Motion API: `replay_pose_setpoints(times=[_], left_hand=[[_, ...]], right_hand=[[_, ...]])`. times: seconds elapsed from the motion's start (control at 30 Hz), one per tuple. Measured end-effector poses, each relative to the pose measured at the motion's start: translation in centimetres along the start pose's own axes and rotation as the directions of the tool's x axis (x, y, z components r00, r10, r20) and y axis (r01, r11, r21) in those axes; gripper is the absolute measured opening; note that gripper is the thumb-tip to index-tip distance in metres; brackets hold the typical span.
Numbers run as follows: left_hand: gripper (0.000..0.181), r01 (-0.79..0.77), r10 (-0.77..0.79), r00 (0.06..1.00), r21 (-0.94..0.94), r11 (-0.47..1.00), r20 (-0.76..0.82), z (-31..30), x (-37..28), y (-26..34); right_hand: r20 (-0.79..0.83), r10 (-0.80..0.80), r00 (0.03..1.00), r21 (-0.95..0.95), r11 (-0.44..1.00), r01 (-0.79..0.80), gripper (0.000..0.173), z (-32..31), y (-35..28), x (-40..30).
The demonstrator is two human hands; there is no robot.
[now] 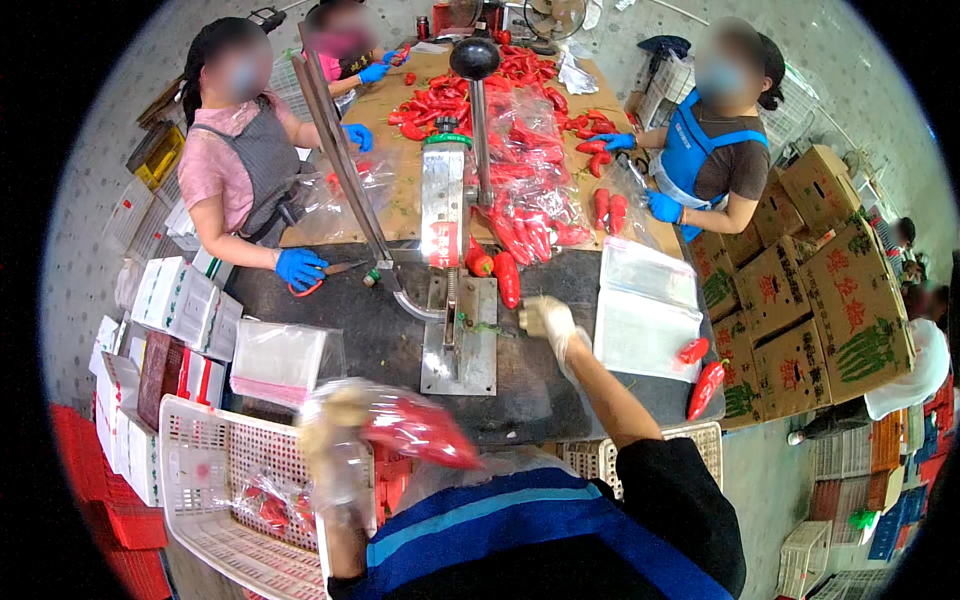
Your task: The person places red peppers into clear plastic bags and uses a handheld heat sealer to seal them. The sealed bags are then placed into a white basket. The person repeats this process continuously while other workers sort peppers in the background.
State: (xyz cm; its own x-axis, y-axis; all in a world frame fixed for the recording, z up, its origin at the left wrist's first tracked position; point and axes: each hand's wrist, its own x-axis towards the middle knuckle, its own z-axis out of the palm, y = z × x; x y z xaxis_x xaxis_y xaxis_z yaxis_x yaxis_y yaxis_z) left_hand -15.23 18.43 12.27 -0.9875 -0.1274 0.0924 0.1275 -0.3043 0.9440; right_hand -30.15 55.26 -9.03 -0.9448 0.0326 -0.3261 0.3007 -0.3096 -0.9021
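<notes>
My left hand (pixel 330 429), in a pale glove and blurred, grips a clear plastic bag of red peppers (pixel 420 427) above the table's front edge. My right hand (pixel 551 321), also gloved, is over the dark tabletop (pixel 525 397), just right of the metal sealing device (pixel 444 195). Its fingers look curled, and I cannot make out whether anything is in them. A red pepper (pixel 508 280) lies just beyond it, beside the device's base plate (pixel 459 367). Green stem scraps (pixel 487 328) lie by that plate. Between the device and the far end spread bagged peppers (pixel 529 172).
A white plastic crate (pixel 217 420) at left holds bagged peppers (pixel 274 510). Flat clear bags (pixel 649 330) lie at right near a loose pepper (pixel 706 390). A co-worker's gloved hand (pixel 301 270) holds scissors (pixel 341 266). Stacked cartons (pixel 787 300) stand at right.
</notes>
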Motion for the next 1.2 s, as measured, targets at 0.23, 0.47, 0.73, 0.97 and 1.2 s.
replay_pose_setpoints(times=[0.23, 0.47, 0.73, 0.97, 1.2], left_hand=[[0.028, -0.123, 0.443, 0.701, 0.517, 0.847, -0.559, -10.1, -1.0, 2.3], [0.063, 0.482, 0.137, 0.814, 0.787, 0.384, -0.565, -17.4, -1.1, -10.0], [0.082, 0.643, 0.07, 0.766, 0.76, -0.093, -0.639, -13.5, 0.6, -9.8], [0.075, 0.657, 0.115, 0.753, 0.734, -0.17, -0.648, -12.4, 1.2, -9.5], [0.072, 0.669, 0.131, 0.743, 0.726, -0.159, -0.656, -11.6, 1.0, -9.0]], right_hand=[[-0.198, 0.248, 0.948, 0.005, 0.968, -0.252, 0.019, 1.0, 1.8, -0.7], [-0.115, 0.37, 0.922, -0.015, 0.927, -0.374, 0.02, -0.9, 1.4, 0.8], [-0.002, 0.029, 1.0, 0.193, 0.981, -0.028, 0.02, -3.1, -2.0, 7.5], [-0.629, -0.564, 0.535, -0.44, 0.826, 0.354, 0.056, -5.4, -11.6, 18.9], [-0.334, -0.286, 0.898, -0.29, 0.938, 0.19, 0.036, -5.6, -8.5, 18.7]])
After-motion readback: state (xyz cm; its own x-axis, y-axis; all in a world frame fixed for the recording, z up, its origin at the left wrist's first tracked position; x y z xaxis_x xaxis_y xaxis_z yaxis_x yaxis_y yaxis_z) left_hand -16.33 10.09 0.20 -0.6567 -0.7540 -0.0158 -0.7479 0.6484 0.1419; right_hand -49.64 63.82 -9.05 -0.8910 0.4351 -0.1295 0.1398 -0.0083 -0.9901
